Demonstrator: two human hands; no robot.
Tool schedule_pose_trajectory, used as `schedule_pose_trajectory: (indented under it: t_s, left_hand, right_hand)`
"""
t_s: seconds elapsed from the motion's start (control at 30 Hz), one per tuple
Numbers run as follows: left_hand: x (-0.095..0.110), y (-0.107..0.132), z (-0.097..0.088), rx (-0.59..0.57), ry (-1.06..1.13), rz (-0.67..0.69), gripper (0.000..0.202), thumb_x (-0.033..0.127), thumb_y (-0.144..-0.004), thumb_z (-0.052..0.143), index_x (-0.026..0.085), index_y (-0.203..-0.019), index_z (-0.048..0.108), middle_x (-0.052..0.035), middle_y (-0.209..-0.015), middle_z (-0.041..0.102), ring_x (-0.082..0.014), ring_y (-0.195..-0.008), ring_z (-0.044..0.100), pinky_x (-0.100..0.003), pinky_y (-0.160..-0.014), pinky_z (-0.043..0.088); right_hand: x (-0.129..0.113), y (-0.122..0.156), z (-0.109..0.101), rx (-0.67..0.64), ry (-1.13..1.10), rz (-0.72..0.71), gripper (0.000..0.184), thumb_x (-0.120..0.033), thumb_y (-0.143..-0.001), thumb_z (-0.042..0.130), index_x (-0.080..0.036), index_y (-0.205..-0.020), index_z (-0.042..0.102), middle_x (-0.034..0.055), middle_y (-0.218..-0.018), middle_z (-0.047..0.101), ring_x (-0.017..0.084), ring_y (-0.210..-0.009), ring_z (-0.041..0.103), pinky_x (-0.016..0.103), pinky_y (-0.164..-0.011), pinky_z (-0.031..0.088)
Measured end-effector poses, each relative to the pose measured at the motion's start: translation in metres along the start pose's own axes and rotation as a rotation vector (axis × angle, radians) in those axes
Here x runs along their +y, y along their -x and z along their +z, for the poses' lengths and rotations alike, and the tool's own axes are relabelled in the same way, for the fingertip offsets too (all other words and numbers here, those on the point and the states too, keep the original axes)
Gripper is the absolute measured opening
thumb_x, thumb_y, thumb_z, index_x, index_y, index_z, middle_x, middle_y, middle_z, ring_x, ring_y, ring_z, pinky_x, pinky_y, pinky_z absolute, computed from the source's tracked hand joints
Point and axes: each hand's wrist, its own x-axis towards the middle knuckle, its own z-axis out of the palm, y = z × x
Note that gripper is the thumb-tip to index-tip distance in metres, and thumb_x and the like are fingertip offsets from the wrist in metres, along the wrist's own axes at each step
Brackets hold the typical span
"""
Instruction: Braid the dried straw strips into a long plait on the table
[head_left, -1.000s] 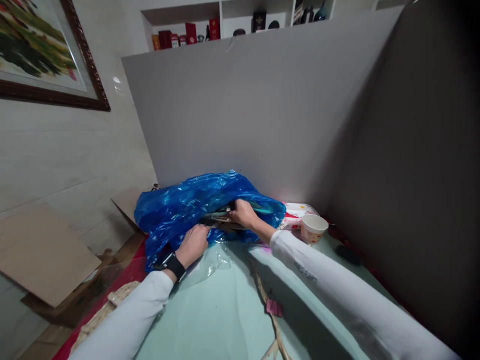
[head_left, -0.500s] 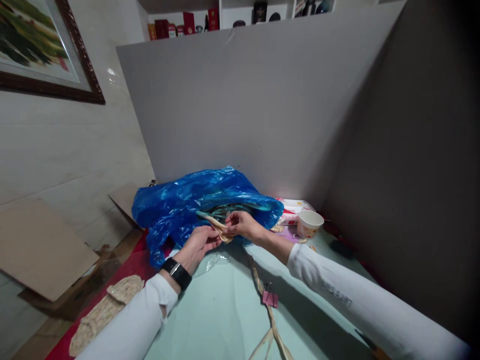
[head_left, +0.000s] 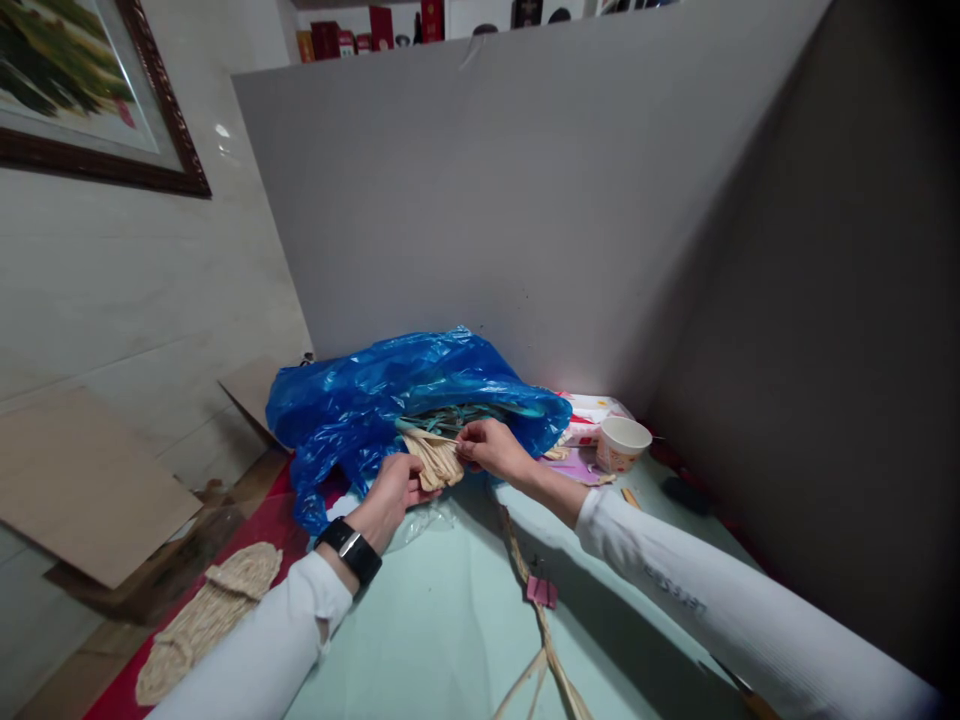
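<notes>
Between my hands a pale dried corn husk (head_left: 435, 460) is spread wide like a fan, its narrow end at the mouth of a blue plastic bag (head_left: 360, 390). My left hand (head_left: 397, 485) pinches its left side with the fingers closed. The fingertips of my right hand (head_left: 487, 447) grip its upper right edge. Inside the bag lie more husk strips (head_left: 457, 415) that look bluish through the plastic. Nearer me on the table, a braided husk cord (head_left: 517, 555) carries a pink binder clip (head_left: 541, 592), and its loose strands run toward me.
A woven sole-shaped piece (head_left: 214, 620) rests on red cloth at the left. To the right stand a paper cup (head_left: 622, 445) and a red-and-white box (head_left: 589, 415). A grey panel (head_left: 480, 220) rises behind the pale green table (head_left: 420, 630). A pointed tool (head_left: 739, 685) lies by my right sleeve.
The husk was a narrow folded bundle and is now opened out into a wide fan. My hands have moved slightly apart. The view has tilted a little downward.
</notes>
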Motion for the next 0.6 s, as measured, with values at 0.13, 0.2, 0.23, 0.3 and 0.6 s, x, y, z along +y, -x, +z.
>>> schedule_pose_trajectory:
  t_s: [0.13, 0.2, 0.23, 0.3, 0.6]
  left_hand:
    - [0.0, 0.004, 0.001, 0.019, 0.007, 0.033, 0.034, 0.032, -0.089, 0.057, 0.016, -0.119, 0.056, -0.009, -0.118, 0.06, -0.0211, -0.097, 0.062, -0.042, -0.081, 0.054]
    - [0.0, 0.005, 0.001, 0.034, -0.007, 0.058, 0.033, 0.032, -0.089, 0.057, 0.016, -0.119, 0.056, -0.0089, -0.117, 0.06, -0.021, -0.097, 0.062, -0.042, -0.081, 0.054]
    - [0.0, 0.005, 0.001, 0.049, -0.019, 0.072, 0.033, 0.032, -0.089, 0.057, 0.016, -0.119, 0.056, -0.0089, -0.118, 0.06, -0.0211, -0.097, 0.062, -0.042, -0.081, 0.054]
    - [0.001, 0.002, 0.001, 0.099, -0.051, 0.107, 0.034, 0.032, -0.089, 0.057, 0.016, -0.119, 0.056, -0.009, -0.118, 0.06, -0.0212, -0.098, 0.062, -0.042, -0.081, 0.053]
    - [0.011, -0.034, -0.004, 0.345, -0.373, 0.397, 0.035, 0.032, -0.089, 0.057, 0.018, -0.121, 0.055, -0.0092, -0.121, 0.058, -0.0224, -0.101, 0.06, -0.043, -0.084, 0.052]
  right_hand:
    - [0.001, -0.001, 0.007, -0.049, -0.032, 0.043, 0.004, -0.013, -0.069, 0.062, -0.015, -0.069, 0.059, -0.0005, -0.058, 0.06, 0.013, -0.056, 0.056, 0.022, -0.05, 0.047]
    - [0.003, -0.003, 0.01, -0.102, -0.059, 0.07, 0.007, -0.012, -0.066, 0.065, -0.015, -0.069, 0.059, -0.001, -0.057, 0.059, 0.012, -0.052, 0.055, 0.022, -0.049, 0.046]
    - [0.004, -0.003, 0.011, -0.122, -0.073, 0.079, 0.009, -0.011, -0.064, 0.066, -0.015, -0.069, 0.06, -0.0011, -0.057, 0.059, 0.012, -0.052, 0.054, 0.022, -0.049, 0.046]
    - [0.004, -0.003, 0.008, -0.14, -0.106, 0.085, 0.01, -0.009, -0.063, 0.066, -0.014, -0.069, 0.06, -0.0015, -0.057, 0.059, 0.011, -0.052, 0.053, 0.021, -0.048, 0.043]
    - [-0.014, 0.024, -0.032, -0.369, -0.269, 0.095, 0.024, -0.028, -0.062, 0.077, -0.012, -0.075, 0.066, -0.0009, -0.062, 0.06, 0.008, -0.053, 0.05, 0.021, -0.052, 0.037]
